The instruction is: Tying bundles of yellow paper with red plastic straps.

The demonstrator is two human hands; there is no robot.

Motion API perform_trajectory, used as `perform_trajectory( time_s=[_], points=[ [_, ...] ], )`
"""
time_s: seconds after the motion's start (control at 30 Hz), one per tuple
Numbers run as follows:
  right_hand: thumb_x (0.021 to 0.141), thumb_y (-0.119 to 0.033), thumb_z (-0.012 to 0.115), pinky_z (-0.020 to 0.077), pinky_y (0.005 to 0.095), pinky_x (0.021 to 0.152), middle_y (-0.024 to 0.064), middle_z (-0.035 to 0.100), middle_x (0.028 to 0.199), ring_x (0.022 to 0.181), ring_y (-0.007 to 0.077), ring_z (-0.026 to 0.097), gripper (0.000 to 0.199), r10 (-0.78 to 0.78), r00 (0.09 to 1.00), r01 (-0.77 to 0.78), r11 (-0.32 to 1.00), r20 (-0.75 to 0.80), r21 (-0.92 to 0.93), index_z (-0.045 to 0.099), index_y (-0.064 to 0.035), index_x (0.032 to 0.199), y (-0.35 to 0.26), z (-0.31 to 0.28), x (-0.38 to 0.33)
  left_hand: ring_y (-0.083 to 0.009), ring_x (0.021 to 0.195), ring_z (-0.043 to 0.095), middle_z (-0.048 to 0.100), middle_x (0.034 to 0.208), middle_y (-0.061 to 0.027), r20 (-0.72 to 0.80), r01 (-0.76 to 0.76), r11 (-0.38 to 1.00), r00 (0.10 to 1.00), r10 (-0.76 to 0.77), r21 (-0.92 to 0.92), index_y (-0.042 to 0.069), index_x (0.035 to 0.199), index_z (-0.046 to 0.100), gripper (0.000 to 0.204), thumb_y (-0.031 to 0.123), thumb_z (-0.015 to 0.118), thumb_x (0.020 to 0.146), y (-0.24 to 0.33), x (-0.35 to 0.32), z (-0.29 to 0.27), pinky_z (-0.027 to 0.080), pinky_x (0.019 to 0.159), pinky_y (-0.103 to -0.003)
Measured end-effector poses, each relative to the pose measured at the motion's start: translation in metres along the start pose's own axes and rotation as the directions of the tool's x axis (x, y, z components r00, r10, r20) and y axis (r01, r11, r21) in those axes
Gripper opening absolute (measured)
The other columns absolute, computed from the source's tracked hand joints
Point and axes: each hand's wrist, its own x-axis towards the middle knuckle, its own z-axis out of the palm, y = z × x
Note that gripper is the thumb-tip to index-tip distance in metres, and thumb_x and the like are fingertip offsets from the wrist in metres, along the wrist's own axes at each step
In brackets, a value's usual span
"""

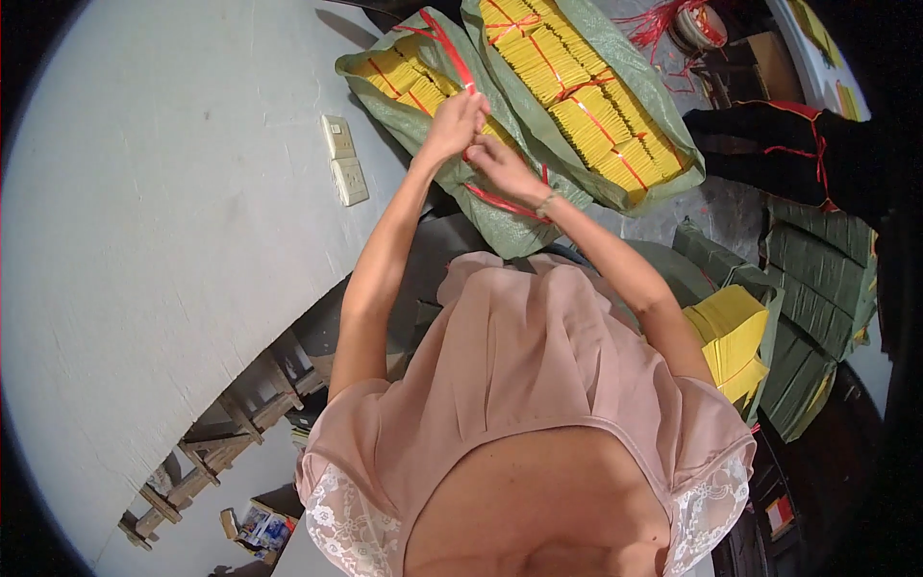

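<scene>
Two green woven sacks stand before me, packed with bundles of yellow paper bound in thin red ties. My left hand is closed over the left sack, fingers pinched on a red plastic strip that runs up past the sack's far edge. Just below and to its right, my right hand is also closed, with a bit of red showing at its fingertips. Another red strip lies across the sack's near side. Yellow bundles show in the sack's mouth, partly covered by my hands.
Close on the right stands the other filled sack. A pale wall with switches is at my left. More yellow paper and folded green sacks lie to the right. A round container with red strips stands far right.
</scene>
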Motion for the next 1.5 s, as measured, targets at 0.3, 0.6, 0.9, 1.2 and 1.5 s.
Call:
perform_trajectory(
  time_s=[0.3,0.6,0.9,1.2,1.5],
  points=[
    [0.096,-0.022,0.036,0.0462,0.0262,0.055,0.0022,0.051,0.063,0.055,0.0097,0.049,0.029,0.449,0.881,-0.334,0.815,-0.15,0.474,0.053,-0.0012,0.084,0.031,-0.009,0.026,-0.0331,0.096,0.05,0.053,0.102,-0.0161,-0.314,-0.182,0.793,0.849,0.425,0.582,0.003,0.108,0.051,0.035,0.025,0.058,0.081,-0.022,-0.023,0.014,0.038,0.083,-0.042],
    [0.096,-0.026,0.036,0.0342,0.0243,0.047,-0.0033,0.036,0.055,0.048,0.0077,0.034,0.03,0.415,0.91,-0.355,0.787,-0.008,0.505,0.048,-0.0035,0.081,0.015,-0.019,0.049,-0.0306,0.086,0.051,0.055,0.094,-0.0093,-0.074,-0.173,0.815,0.964,0.255,0.554,0.008,0.094,0.058,0.028,0.018,0.068,0.07,-0.039,-0.065,0.018,0.043,0.073,-0.037],
    [0.096,-0.028,0.038,0.0346,0.0236,0.048,-0.0036,0.036,0.055,0.048,0.0072,0.034,0.031,0.403,0.911,-0.394,0.791,0.086,0.468,0.05,-0.0041,0.08,0.0,-0.065,0.015,-0.0275,0.07,0.052,0.056,0.071,-0.0072,0.136,-0.322,0.821,0.947,0.293,0.471,0.007,0.076,0.059,0.013,0.017,0.065,0.072,-0.048,-0.051,0.017,0.043,0.063,-0.037],
    [0.096,-0.026,0.035,0.036,0.0237,0.047,-0.0029,0.036,0.054,0.047,0.0077,0.035,0.03,0.372,0.927,-0.365,0.868,0.048,0.337,0.05,-0.0046,0.081,0.003,-0.064,0.04,-0.0164,0.066,0.051,0.054,0.065,-0.0055,-0.035,0.102,0.975,0.995,-0.097,0.2,0.002,0.072,0.05,0.037,0.028,0.075,0.068,-0.061,-0.052,0.03,0.043,0.06,-0.03],
    [0.096,-0.027,0.035,0.038,0.0241,0.051,-0.0034,0.035,0.054,0.048,0.0073,0.033,0.03,0.4,0.916,-0.39,0.853,0.045,0.348,0.048,-0.004,0.081,-0.006,-0.074,0.045,-0.0185,0.07,0.053,0.064,0.083,-0.007,0.046,-0.082,0.966,0.996,0.073,0.244,0.006,0.091,0.066,0.029,0.026,0.072,0.07,-0.07,-0.055,0.022,0.045,0.064,-0.028]
  ],
)
